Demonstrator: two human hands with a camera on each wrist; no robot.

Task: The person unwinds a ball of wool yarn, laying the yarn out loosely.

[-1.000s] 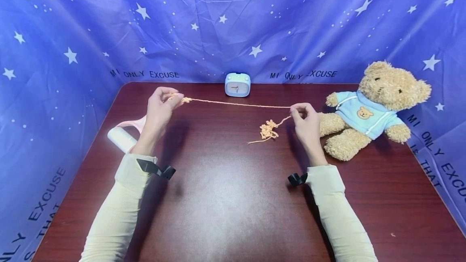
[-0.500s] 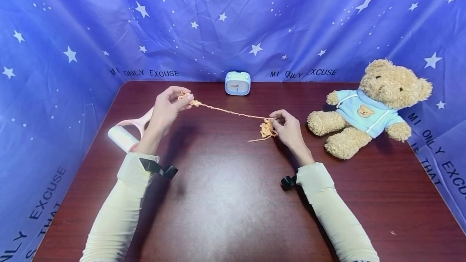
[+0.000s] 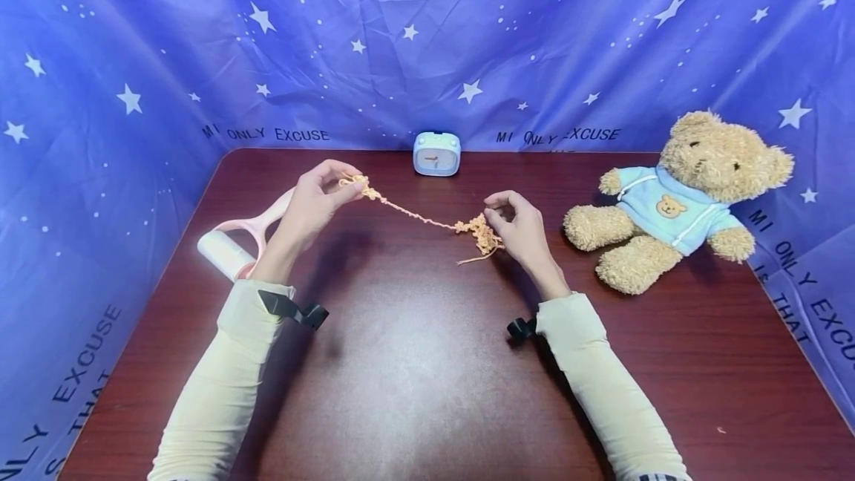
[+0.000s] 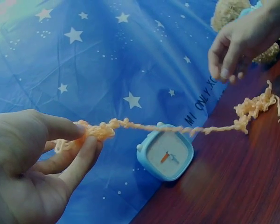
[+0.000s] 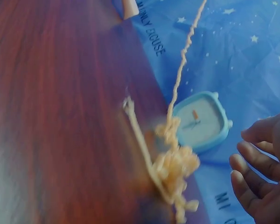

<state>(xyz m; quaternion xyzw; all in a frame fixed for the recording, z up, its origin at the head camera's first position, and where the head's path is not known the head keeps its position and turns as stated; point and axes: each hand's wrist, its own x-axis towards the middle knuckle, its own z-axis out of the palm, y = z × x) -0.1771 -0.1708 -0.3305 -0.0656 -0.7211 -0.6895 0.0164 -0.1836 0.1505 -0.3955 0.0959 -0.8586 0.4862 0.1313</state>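
An orange yarn cord [image 3: 417,217] runs between two knotted yarn clumps. My left hand [image 3: 319,195] pinches the left clump [image 4: 95,132] between thumb and fingers, above the table's far left. From there the cord slopes down to the right clump [image 3: 477,234], whose loose tail trails at the table. Beside that clump is my right hand [image 3: 524,227], its fingers loosely bent with nothing between them. In the left wrist view a gap shows between the right hand [image 4: 245,46] and the clump below it; in the right wrist view the fingers [image 5: 249,161] are apart from the yarn.
A small blue clock [image 3: 437,154] stands at the table's back edge. A teddy bear [image 3: 681,206] in a blue hoodie sits at right. A white lint roller [image 3: 225,254] with a pink handle lies behind the left forearm. A starry blue curtain [image 3: 427,43] surrounds the table.
My right hand has moved left along the cord and let go of it. The cord has gone from taut and level to sloping; my left hand has shifted slightly right, still pinching its clump.
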